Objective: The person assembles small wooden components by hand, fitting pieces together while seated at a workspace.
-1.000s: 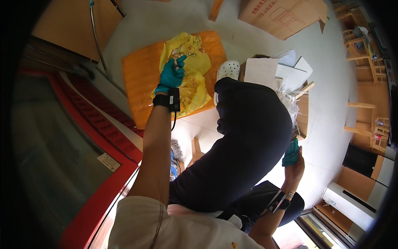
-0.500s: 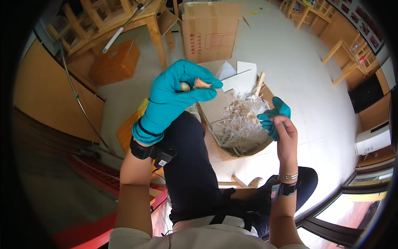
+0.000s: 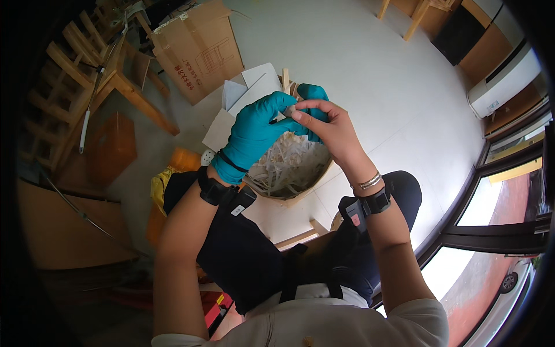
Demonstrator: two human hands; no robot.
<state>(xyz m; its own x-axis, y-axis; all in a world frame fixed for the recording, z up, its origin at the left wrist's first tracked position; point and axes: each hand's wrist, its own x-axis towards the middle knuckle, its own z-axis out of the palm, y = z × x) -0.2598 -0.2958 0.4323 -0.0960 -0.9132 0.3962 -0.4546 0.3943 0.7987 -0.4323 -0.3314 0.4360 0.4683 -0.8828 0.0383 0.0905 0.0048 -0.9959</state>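
In front of me, above a carton of dry peelings, my two hands meet. My left hand (image 3: pixel 257 127), in a teal rubber glove, has its fingers curled and pinched at a small pale garlic clove (image 3: pixel 291 110). The bare thumb and forefinger of my right hand (image 3: pixel 330 122) close on the same clove from the other side. Teal glove material (image 3: pixel 313 92) shows about the right hand's other fingers; whether worn or held, I cannot tell. Below lies the open carton (image 3: pixel 324 168) with papery peelings (image 3: pixel 283 159). The left palm's contents are hidden.
White boards (image 3: pixel 260 75) and a wooden stick (image 3: pixel 285 80) stand up at the carton's far side. Behind is a tall cardboard box (image 3: pixel 196 55). A wooden table (image 3: pixel 130 87) with stacked chairs and an orange box (image 3: pixel 113 147) are at left; glazed doors (image 3: pixel 485 225) at right.
My hands have come together: the right moved left and up to the clove in the left hand's fingers. My view has turned to the right.
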